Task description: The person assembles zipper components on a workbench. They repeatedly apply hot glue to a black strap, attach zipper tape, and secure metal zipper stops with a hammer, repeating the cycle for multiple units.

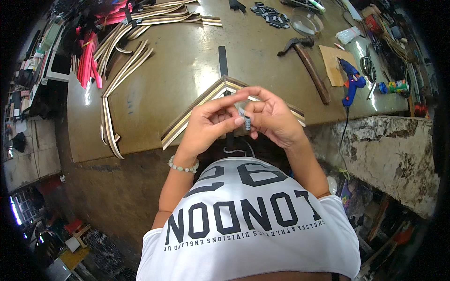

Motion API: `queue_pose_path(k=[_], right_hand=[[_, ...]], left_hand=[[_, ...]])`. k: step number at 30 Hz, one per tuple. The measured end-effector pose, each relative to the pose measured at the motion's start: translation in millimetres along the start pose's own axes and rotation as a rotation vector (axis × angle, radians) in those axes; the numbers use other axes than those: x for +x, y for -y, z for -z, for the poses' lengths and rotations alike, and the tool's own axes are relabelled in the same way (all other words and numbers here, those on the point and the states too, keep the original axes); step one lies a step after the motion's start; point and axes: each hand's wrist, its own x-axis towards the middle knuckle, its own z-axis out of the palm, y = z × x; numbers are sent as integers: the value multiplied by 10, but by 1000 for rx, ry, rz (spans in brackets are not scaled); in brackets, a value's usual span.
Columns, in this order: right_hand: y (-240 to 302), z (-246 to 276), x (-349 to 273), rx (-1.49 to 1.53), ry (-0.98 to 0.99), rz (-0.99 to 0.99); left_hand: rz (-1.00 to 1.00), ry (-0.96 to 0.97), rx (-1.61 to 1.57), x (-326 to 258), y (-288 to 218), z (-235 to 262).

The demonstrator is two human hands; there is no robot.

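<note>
Close to the table's front edge, my left hand [213,119] and my right hand [276,119] meet with fingers closed in a pinch. Between their fingertips is a small grey-blue piece [248,123], partly hidden; its exact kind cannot be made out. Beneath the hands lies a flat striped strip [197,113] in brown, gold and white, bent to a peak that points away from me. A narrow black strap [222,61] runs out beyond that peak, and part of it shows again below between my hands.
A hammer [313,70] lies to the right, near a blue glue gun [351,83] on brown card [332,63]. Small dark pieces [274,18] and a clear round dish [305,22] sit at the back. Striped strips [107,112] and pink bundles [89,61] cover the left.
</note>
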Motion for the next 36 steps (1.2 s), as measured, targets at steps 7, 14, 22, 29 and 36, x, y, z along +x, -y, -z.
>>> queue_pose_path(k=[7, 14, 22, 29, 36], right_hand=[[177, -15, -40, 34, 2, -242], [117, -166, -110, -215, -149, -10], [106, -152, -118, -410, -176, 63], [31, -128, -102, -390, -204, 87], [51, 9, 200, -770, -306, 15]], left_hand=[[-725, 39, 960, 25, -93, 144], [-413, -196, 559, -13, -102, -48], [172, -254, 237, -96, -109, -135], [226, -271, 276, -98, -94, -108], [188, -284, 568, 115, 54, 83]])
